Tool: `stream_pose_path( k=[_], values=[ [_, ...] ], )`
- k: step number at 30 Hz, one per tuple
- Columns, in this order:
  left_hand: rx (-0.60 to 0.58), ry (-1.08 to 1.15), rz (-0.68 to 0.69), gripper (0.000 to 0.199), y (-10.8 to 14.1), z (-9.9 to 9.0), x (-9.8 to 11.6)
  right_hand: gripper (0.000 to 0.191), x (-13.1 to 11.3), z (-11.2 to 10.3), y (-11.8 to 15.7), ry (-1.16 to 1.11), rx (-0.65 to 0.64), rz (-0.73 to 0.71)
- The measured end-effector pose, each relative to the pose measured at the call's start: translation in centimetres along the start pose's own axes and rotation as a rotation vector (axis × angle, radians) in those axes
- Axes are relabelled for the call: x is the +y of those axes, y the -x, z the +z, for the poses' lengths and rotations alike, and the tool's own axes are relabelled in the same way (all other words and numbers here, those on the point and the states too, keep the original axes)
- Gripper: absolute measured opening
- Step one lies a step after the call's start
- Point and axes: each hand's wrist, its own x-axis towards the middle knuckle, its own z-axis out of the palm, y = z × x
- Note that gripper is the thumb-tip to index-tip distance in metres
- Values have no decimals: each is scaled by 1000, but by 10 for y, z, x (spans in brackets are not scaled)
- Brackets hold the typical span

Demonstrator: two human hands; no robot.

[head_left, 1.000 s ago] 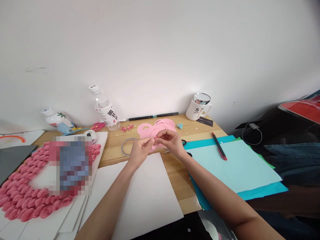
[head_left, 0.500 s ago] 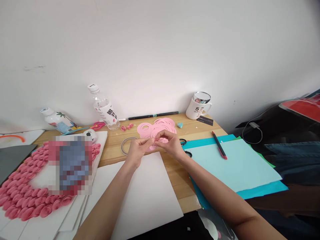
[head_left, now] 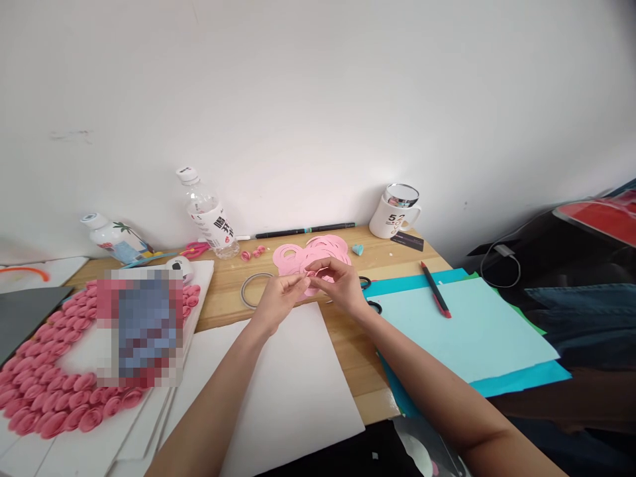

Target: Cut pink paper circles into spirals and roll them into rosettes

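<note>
My left hand [head_left: 281, 295] and my right hand [head_left: 340, 285] meet above the front of a pile of pink paper spirals [head_left: 325, 248]. Between their pinched fingertips is a small pink paper strip [head_left: 311, 273], mostly hidden by the fingers. Both hands are closed on it, thumbs against forefingers. Several small rolled pink paper flowers [head_left: 257, 252] lie behind my left hand, near the bottle. To the left, many larger pink paper flowers [head_left: 74, 384] form a ring on a white board, part of it covered by a blurred patch.
Beside my left hand lies a grey ring [head_left: 243, 291], apparently a tape roll. Black scissor handles [head_left: 374, 306] stick out by my right wrist. A water bottle [head_left: 213, 222], a mug [head_left: 389, 215] and a long black pen [head_left: 283, 232] stand or lie along the wall. Pale blue paper [head_left: 462, 324] bears another pen [head_left: 436, 291].
My fingertips have shifted slightly on the pink paper strip, the left fingers a little lower. Everything else stays in place.
</note>
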Motion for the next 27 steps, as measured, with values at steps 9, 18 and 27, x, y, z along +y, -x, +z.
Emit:
stream_pose_path(
  k=[9,18,27],
  values=[
    [-24,13,24,31,0,-1,-1,19,3,0,-4,-205,16,55],
    [233,47,6,25,-2,1,-3,23,6,-5,-6,-207,3,171],
    [248,40,-38,23,-3,3,-7,23,3,-4,-6,-267,2,183]
  ],
)
